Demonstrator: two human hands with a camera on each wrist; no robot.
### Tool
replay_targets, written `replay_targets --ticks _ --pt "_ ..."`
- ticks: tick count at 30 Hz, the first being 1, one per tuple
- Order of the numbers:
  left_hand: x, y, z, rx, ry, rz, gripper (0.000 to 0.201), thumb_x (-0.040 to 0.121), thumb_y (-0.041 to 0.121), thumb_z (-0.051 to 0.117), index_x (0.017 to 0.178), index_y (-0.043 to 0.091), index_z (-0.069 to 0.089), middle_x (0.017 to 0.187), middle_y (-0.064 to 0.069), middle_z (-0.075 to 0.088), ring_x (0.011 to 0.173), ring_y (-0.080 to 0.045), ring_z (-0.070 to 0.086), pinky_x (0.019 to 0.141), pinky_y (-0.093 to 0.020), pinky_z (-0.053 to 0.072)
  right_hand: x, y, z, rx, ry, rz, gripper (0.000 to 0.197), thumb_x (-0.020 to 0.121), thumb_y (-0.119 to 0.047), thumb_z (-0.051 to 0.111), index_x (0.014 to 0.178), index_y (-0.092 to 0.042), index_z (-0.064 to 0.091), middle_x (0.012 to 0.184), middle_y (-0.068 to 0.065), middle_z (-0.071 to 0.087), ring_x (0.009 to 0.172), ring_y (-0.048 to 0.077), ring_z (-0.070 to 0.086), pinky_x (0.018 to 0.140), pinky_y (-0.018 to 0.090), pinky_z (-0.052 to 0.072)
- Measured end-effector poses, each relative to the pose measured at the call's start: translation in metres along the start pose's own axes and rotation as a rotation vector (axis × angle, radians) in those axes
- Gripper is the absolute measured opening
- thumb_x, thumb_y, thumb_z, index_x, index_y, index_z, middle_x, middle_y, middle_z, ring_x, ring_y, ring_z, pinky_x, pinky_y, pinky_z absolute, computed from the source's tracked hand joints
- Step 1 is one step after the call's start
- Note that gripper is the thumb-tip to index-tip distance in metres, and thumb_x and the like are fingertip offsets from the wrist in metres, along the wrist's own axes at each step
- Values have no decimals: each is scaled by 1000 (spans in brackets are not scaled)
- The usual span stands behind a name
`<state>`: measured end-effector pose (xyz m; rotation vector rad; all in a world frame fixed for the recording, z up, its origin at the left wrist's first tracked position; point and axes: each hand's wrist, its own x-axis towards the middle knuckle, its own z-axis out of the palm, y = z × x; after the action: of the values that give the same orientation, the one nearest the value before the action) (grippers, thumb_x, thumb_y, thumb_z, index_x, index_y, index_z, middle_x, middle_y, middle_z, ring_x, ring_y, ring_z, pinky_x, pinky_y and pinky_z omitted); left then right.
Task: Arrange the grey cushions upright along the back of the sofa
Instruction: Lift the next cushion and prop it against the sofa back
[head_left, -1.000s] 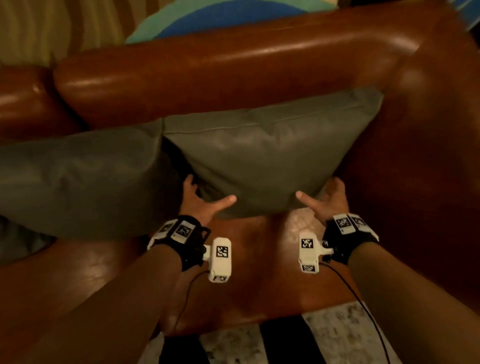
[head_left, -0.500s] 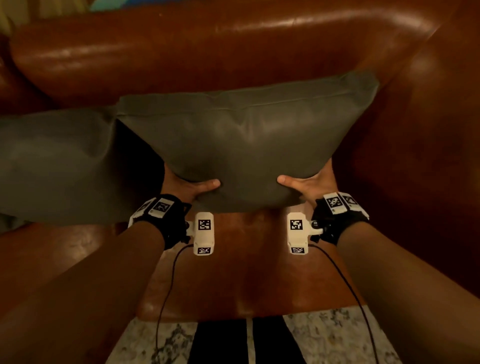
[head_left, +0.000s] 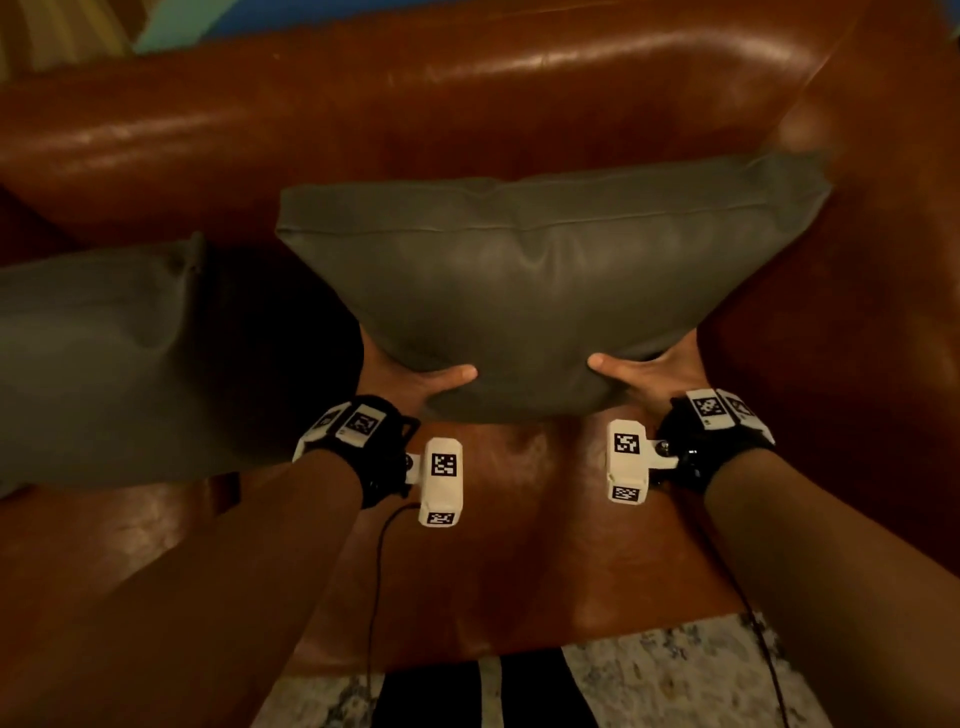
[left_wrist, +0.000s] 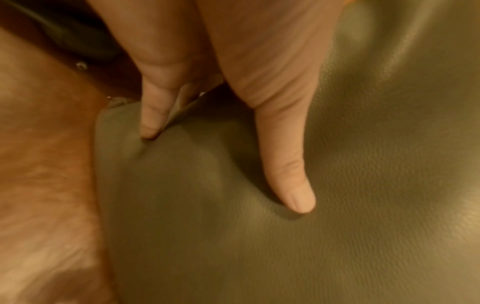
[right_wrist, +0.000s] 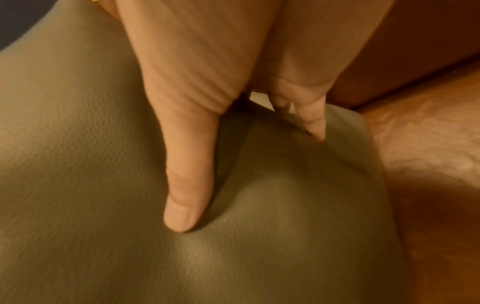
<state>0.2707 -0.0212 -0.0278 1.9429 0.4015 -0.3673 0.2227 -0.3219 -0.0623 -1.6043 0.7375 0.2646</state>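
Both forearms are reaching forward and slightly inward from the lower corners of the head view, toward the right end of the brown leather sofa (head_left: 467, 114).

The left hand (head_left: 410, 382) is gripping the lower left corner of the grey cushion (head_left: 530, 291). Its thumb is lying across the front face, pointing inward, and in the left wrist view the thumb tip is pressing a dent into the cover. One fingertip (left_wrist: 149, 131) is digging in near the corner seam; the other fingers are going behind the cushion and are hidden.

The right hand (head_left: 649, 371) is gripping the lower right corner in a mirrored pose. Its thumb is lying across the front face, pointing inward, and in the right wrist view it is pressing into the cover. Two fingertips (right_wrist: 315, 131) are showing at the corner edge; the rest are hidden behind the cushion.

The grey cushion is standing on edge, top seam uppermost, in the corner where the backrest is meeting the right armrest (head_left: 872, 322). Whether its lower edge is touching the seat (head_left: 519, 545) cannot be told from the head view.

A second grey cushion (head_left: 93, 364) is sitting to the left along the backrest, with a dark gap between the two.

A black cable (head_left: 376, 571) is hanging from the left wrist unit. A patterned rug (head_left: 675, 675) is showing below the seat front.
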Motion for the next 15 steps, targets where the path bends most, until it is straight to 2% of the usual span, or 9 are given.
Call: replay_targets --ticks 2,4,5,7,8,9,11,12,15 --pt "-8 -4 4 -15 7 -36 130 35 49 97 147 18 38 141 1 57 124 -13 58 106 -32 46 -12 -12 1 -34 65 -18 115 59 -22 109 159 -11 52 147 2 72 133 17 71 119 38 54" --pt "-10 -10 6 -27 25 -78 125 38 49 97 146 21 40 136 6 58 120 -11 59 104 -33 47 -18 -22 2 -62 77 -35 108 63 -2 104 158 -7 52 147 6 72 133 20 71 120 41 54" --pt "-8 -11 6 -41 19 -113 122 39 47 98 145 24 41 134 7 59 118 -11 60 102 -33 48 -17 -24 3 -73 72 -42 107 64 1 103 157 -7 52 145 5 72 130 19 72 120 40 55" --pt "1 -18 7 -95 -21 -181 111 32 52 99 131 39 52 131 8 63 116 -16 64 98 -46 53 -11 -25 6 -88 51 -53 106 68 3 100 160 -5 49 142 1 70 121 12 72 113 27 57" --pt "5 -18 7 -113 -63 -207 103 26 55 99 120 45 58 129 8 65 115 -19 66 94 -51 55 -10 -28 7 -88 38 -63 107 70 3 99 162 -6 45 143 0 68 122 12 70 110 22 56" --pt "10 -20 8 -125 -90 -217 97 25 55 99 114 45 61 127 8 66 115 -20 66 93 -52 56 -11 -29 8 -90 31 -66 111 71 0 100 165 -7 41 148 1 66 128 14 67 113 24 54" --pt "12 -13 8 -111 -119 -195 98 34 50 100 123 34 61 129 9 63 116 -16 64 98 -44 53 -13 -30 8 -105 36 -73 119 71 -5 101 169 -11 35 155 0 61 139 16 62 122 32 48" --pt "9 -8 8 -95 -111 -170 102 39 47 99 130 27 58 132 8 61 117 -15 62 101 -40 51 -15 -28 8 -96 52 -68 121 71 -5 101 170 -12 33 156 -1 60 140 15 61 121 31 48" --pt "-9 -2 4 -53 4 -127 119 48 36 98 148 18 37 148 -3 51 132 -19 52 111 -34 40 -32 -25 7 -18 73 -34 120 74 3 97 172 -15 30 154 -4 58 137 14 60 107 18 54"
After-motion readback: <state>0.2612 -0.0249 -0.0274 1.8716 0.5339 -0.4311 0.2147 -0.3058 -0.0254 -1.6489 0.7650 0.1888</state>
